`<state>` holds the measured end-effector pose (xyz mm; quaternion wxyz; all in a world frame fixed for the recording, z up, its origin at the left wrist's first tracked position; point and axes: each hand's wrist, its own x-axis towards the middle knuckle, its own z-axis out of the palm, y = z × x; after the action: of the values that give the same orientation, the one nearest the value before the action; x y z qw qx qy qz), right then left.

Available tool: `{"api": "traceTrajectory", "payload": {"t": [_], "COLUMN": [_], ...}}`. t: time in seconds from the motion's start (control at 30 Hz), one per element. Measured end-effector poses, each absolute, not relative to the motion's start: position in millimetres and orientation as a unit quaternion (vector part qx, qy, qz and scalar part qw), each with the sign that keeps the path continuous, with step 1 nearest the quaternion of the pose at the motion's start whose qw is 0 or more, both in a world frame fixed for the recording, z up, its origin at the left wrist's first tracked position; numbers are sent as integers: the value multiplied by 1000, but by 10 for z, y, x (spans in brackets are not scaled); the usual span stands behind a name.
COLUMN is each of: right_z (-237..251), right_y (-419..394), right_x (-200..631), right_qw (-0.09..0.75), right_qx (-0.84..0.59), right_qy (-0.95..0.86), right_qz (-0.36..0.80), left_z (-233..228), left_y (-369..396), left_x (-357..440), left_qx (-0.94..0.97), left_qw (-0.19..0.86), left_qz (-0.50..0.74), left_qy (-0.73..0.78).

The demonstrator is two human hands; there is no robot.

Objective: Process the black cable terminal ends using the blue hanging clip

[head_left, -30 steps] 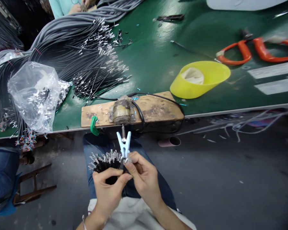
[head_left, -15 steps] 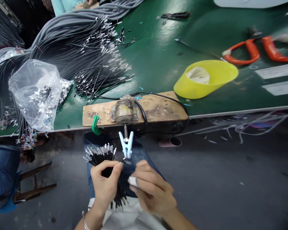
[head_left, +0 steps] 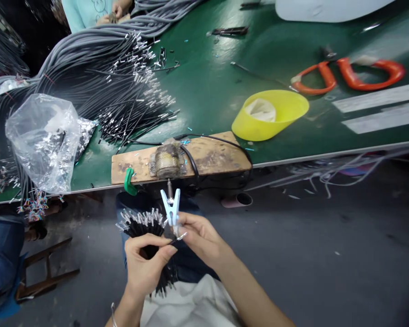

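Observation:
My left hand [head_left: 148, 261] is closed round a bundle of black cables [head_left: 162, 274] above my lap, their silvery stripped ends fanned out at the top. Between its thumb and forefinger one black cable sticks out to the right, with a bare wire end [head_left: 181, 236]. My right hand [head_left: 202, 238] has its fingers drawn together beside that end and against the lower tip of a light-blue clothespin [head_left: 171, 210]; what they pinch, if anything, is hidden. The clothespin hangs on the shaft of a small motor [head_left: 168, 160], fixed to a wooden board [head_left: 216, 156] at the table edge.
A green clamp [head_left: 130, 181] grips the board's left part. Behind lie many grey cables [head_left: 85, 41] and a clear plastic bag [head_left: 42, 141]. To the right are a yellow cut-open container [head_left: 289, 106] and orange-handled cutters [head_left: 344, 75]. Another person's hands [head_left: 114, 13] show at the far side.
My right hand has moved up and left to the clothespin tip and the cable end. My left hand keeps its hold on the bundle. The whole view has shifted slightly.

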<state>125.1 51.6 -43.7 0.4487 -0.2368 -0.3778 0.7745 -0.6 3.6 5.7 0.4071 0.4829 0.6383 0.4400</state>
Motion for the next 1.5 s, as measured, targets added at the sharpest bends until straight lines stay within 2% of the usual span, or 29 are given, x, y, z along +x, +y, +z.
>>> {"api": "traceTrajectory", "payload": {"t": [0.17,0.33,0.43,0.67,0.9,1.1,1.23,1.4,1.5], "right_z": [-307,-85,-24,-26,-253,-599,-670,-601,-611], "right_y": [794,970,985,1002,940,611,407,322,289], "right_x": [1206,1091,1051,988,1080,1078,975,905,910], "right_qw": [492,466,478,489,525,471,423,374,350], "right_qx": [-285,-244,-254,-321,-347,-361,-320,-262,-224], "right_qy": [-271,-267,-261,-210,-156,-134,-138,-195,-296], "right_qz": [776,807,799,784,761,794,836,868,860], "left_z": [123,165,236,304,99,-79,-108,-67,-20], "left_y": [-26,0,74,138,109,100,83,174,179], "left_x": [-47,-57,4,95,-40,-230,-150,-61,-61], "left_qx": [497,510,490,485,501,463,302,204,227], "left_qw": [364,317,293,289,325,412,385,451,386], "left_qz": [449,492,500,480,480,475,581,646,629], "left_qy": [648,630,651,671,642,624,650,581,635]}}
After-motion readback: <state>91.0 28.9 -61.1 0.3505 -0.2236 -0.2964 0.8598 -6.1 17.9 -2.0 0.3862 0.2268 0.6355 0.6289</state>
